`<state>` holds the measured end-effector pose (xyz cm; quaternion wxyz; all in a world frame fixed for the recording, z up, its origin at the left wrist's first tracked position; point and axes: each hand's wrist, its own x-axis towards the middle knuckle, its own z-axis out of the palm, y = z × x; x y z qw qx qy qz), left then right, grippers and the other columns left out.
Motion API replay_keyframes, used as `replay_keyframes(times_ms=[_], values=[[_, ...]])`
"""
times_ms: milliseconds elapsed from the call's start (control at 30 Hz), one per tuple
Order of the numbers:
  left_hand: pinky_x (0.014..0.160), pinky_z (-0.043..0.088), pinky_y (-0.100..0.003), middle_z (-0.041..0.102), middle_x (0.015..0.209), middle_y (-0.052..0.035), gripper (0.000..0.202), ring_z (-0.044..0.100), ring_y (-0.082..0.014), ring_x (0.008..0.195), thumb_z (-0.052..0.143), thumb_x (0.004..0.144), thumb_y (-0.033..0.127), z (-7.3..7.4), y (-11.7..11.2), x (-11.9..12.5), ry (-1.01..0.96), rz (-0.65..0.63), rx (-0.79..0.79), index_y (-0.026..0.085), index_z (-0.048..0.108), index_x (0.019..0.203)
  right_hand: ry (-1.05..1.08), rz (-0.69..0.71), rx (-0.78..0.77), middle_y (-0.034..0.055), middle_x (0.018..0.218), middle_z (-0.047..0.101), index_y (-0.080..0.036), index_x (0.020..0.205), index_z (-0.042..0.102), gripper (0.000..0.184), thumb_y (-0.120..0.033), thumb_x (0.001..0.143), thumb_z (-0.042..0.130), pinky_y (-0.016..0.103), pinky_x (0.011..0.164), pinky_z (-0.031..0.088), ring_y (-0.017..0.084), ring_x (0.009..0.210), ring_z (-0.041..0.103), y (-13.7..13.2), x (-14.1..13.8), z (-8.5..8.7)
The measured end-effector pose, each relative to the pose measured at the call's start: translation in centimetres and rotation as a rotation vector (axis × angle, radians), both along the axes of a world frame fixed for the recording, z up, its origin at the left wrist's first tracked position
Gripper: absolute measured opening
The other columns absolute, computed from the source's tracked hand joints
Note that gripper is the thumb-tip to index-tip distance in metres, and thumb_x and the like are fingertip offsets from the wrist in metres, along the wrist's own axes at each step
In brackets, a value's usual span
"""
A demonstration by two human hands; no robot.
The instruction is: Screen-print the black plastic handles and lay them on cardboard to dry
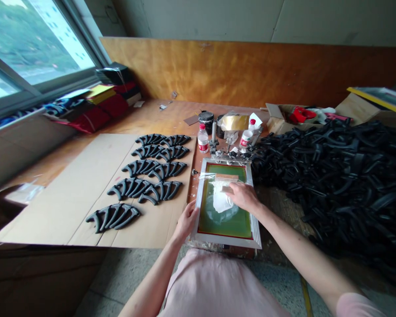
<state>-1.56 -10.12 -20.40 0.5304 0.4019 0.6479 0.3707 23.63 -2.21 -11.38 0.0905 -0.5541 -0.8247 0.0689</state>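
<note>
A silver-framed printing screen (pixel 255 229) with green mesh lies flat on the table in front of me. My left hand (pixel 187 220) grips the frame's left edge, fingers curled over the rim. My right hand (pixel 242 197) rests on the mesh, fingers closed on a white cloth (pixel 221 201) pressed against the screen. Clear tape and a tan strip run across the screen's top.
Rows of black curved plastic parts (pixel 148 176) lie on a cardboard sheet (pixel 69 198) to the left. A big heap of the same black parts (pixel 343 176) fills the right. Small bottles (pixel 203 140) and a black jar (pixel 206 119) stand behind the screen. Stacked items line the windowsill.
</note>
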Motion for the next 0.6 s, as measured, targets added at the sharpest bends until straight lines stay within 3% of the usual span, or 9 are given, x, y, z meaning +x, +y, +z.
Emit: replay_keyframes(times_ms=[133,300,433,600], values=[[0.071,0.052,-0.029,0.072,0.090,-0.0043,0.056,0.067,-0.0217,0.082,0.062,0.078,0.052,0.2,0.0,0.1,0.017,-0.001,-0.014,0.022,0.060,0.127,-0.071,-0.096,0.032,0.0124,0.092,0.071,-0.017,0.090,0.064,0.010,-0.020,0.086,0.055,0.032,0.079,0.046,0.025,0.090,0.063,0.0,0.4,-0.8],[0.074,0.052,-0.031,0.073,0.092,-0.0045,0.055,0.067,-0.0230,0.086,0.061,0.080,0.051,0.5,0.0,0.1,0.026,-0.011,-0.002,0.023,0.060,0.126,-0.097,-0.156,0.041,0.0140,0.089,0.068,-0.016,0.089,0.061,0.011,-0.015,0.085,0.051,0.035,0.077,0.044,0.027,0.088,0.061,-1.0,-1.4,-2.6],[0.075,0.052,-0.031,0.073,0.092,-0.0050,0.055,0.067,-0.0231,0.087,0.061,0.080,0.051,0.7,-0.1,0.0,0.021,-0.020,0.007,0.022,0.060,0.127,-0.068,0.013,0.049,0.0105,0.087,0.066,-0.017,0.086,0.061,0.014,-0.011,0.083,0.049,0.033,0.073,0.043,0.025,0.087,0.058,-2.7,-2.4,-2.5],[0.076,0.052,-0.031,0.073,0.095,-0.0050,0.054,0.067,-0.0234,0.088,0.061,0.079,0.051,0.7,-0.1,0.1,0.020,-0.005,0.011,0.023,0.061,0.125,-0.001,0.311,-0.010,0.0074,0.089,0.067,-0.018,0.088,0.065,0.026,-0.004,0.079,0.046,0.030,0.071,0.043,0.021,0.087,0.058,-4.9,-0.1,-1.5]])
